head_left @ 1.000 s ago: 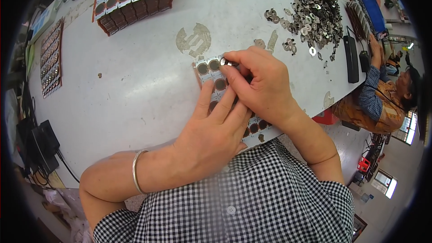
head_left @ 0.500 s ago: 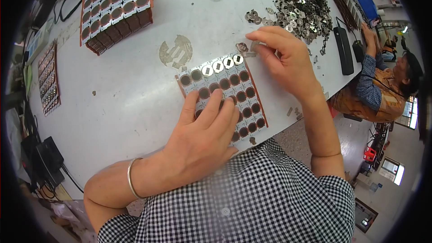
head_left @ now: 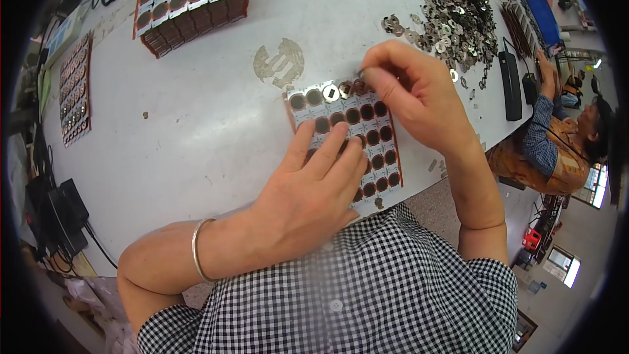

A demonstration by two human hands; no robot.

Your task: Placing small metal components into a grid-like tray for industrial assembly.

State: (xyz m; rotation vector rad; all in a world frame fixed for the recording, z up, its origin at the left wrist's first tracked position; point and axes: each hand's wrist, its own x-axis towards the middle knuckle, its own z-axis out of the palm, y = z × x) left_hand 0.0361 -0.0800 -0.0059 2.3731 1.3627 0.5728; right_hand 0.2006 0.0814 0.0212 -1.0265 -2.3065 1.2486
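A panel of small circuit boards [head_left: 386,174] with rows of dark round pads lies in front of me. My left hand [head_left: 314,170] rests flat on it, fingers spread, covering part of several rows. Over the right part of the panel's far row, my right hand [head_left: 419,92] is closed in a pinch. A small round metal clip [head_left: 361,72] shows partly at its fingertips; the fingers hide the rest. A bright metal clip [head_left: 331,93] sits on the far row, with a darker clip [head_left: 346,90] beside it. Two pads at that row's left end are bare.
A large heap of loose metal clips [head_left: 452,19] lies at the far right. A tall stack of board panels [head_left: 196,16] stands at the far left, another filled panel [head_left: 76,88] beyond it. A black box [head_left: 510,85] lies near the right edge. A person [head_left: 570,137] sits at right.
My right hand has moved from beyond the panel's far right corner to over its far row. The left hand stays on the panel. The whole view has shifted slightly.
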